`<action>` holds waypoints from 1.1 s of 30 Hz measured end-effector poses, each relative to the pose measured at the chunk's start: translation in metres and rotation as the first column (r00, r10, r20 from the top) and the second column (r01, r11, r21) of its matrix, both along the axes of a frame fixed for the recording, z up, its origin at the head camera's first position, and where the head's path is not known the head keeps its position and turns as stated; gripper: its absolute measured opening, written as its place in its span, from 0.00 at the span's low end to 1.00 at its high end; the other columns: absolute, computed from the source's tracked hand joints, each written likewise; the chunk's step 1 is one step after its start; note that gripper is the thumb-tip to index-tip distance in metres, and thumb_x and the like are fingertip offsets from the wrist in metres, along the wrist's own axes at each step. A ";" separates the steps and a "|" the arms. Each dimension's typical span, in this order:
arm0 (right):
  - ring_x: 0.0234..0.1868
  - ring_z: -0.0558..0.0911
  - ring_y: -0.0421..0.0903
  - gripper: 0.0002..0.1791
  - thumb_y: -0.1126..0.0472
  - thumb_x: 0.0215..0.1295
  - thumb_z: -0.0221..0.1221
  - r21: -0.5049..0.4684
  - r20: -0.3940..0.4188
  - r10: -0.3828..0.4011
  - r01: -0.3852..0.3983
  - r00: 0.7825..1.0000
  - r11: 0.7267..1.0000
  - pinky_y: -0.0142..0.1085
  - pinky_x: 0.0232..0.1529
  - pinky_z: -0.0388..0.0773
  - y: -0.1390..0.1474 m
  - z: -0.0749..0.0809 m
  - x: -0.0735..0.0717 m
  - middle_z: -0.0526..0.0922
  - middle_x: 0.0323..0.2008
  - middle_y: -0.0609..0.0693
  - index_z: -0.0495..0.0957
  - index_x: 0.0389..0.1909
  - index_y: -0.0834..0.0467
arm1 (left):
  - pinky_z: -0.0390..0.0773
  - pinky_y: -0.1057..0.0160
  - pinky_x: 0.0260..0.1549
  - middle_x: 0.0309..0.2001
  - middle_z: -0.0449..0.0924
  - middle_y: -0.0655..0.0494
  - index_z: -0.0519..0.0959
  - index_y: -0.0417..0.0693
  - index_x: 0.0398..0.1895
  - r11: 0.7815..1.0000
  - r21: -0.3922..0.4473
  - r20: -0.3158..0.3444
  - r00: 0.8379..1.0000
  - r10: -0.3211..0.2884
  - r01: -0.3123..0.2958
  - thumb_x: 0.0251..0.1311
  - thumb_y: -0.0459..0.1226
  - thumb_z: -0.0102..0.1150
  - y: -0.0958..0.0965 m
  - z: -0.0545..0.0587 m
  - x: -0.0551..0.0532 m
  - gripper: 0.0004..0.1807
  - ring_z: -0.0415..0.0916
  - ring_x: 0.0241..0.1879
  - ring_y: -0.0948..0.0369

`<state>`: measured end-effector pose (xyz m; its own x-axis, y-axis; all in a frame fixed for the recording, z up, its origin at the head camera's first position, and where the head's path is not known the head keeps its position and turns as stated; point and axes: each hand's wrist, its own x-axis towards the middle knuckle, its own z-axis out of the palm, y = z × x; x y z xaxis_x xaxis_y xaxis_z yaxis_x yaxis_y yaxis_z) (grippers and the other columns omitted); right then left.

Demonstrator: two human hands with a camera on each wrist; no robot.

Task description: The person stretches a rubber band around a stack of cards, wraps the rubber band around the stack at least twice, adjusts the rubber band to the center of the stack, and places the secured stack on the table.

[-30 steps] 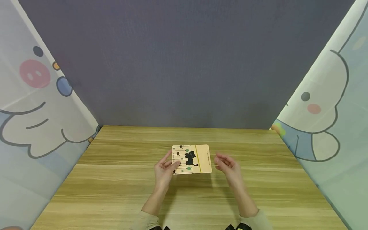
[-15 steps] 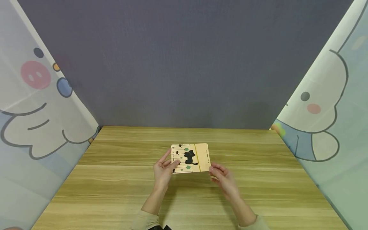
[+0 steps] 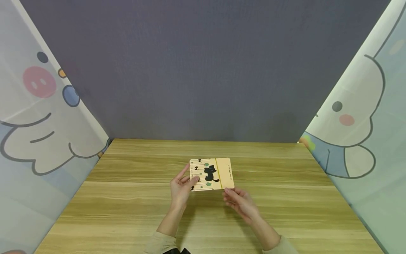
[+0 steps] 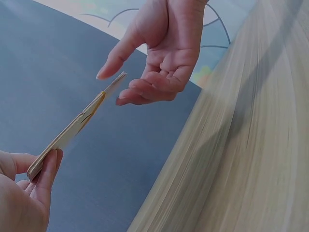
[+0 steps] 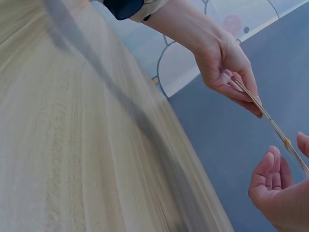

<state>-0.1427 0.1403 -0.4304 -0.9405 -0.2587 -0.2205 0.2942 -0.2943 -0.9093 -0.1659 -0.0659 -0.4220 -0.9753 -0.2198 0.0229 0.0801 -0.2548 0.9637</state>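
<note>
between left fingers, cat-print booklet with yellow band

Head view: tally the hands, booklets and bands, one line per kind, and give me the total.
Hands: 2, the left hand and the right hand
Booklet: 1
Yellow band: 1
Total: 4

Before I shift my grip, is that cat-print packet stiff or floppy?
Probably stiff: the cat-print packet looks straight beyond the left hand. Likely light, being thin. The yellow band across it may keep it from opening.
</note>
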 end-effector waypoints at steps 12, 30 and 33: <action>0.26 0.76 0.39 0.05 0.64 0.60 0.55 -0.015 0.003 -0.009 0.010 1.000 1.000 0.30 0.34 0.75 -0.009 0.000 -0.001 0.80 0.27 0.50 0.76 0.31 0.63 | 0.52 0.75 0.05 0.31 0.81 0.42 0.70 0.48 0.57 1.000 0.009 0.025 1.000 -0.017 0.016 0.45 0.26 0.63 0.001 -0.003 -0.001 0.31 0.55 0.07 0.68; 0.25 0.78 0.40 0.13 0.63 0.58 0.57 0.070 -0.011 -0.029 0.029 1.000 0.997 0.31 0.32 0.76 -0.017 -0.001 0.000 0.82 0.28 0.53 0.76 0.36 0.71 | 0.55 0.75 0.08 0.30 0.80 0.41 0.71 0.45 0.56 1.000 -0.015 -0.003 1.000 0.003 -0.003 0.44 0.26 0.64 0.007 -0.003 0.002 0.30 0.65 0.12 0.67; 0.26 0.78 0.41 0.11 0.62 0.58 0.58 0.081 -0.010 -0.089 0.090 0.996 0.993 0.31 0.32 0.76 -0.016 0.000 0.001 0.81 0.28 0.52 0.76 0.34 0.68 | 0.53 0.75 0.07 0.29 0.80 0.41 0.70 0.46 0.56 1.000 -0.011 -0.007 1.000 0.004 -0.004 0.45 0.25 0.63 0.006 -0.003 0.002 0.30 0.58 0.09 0.69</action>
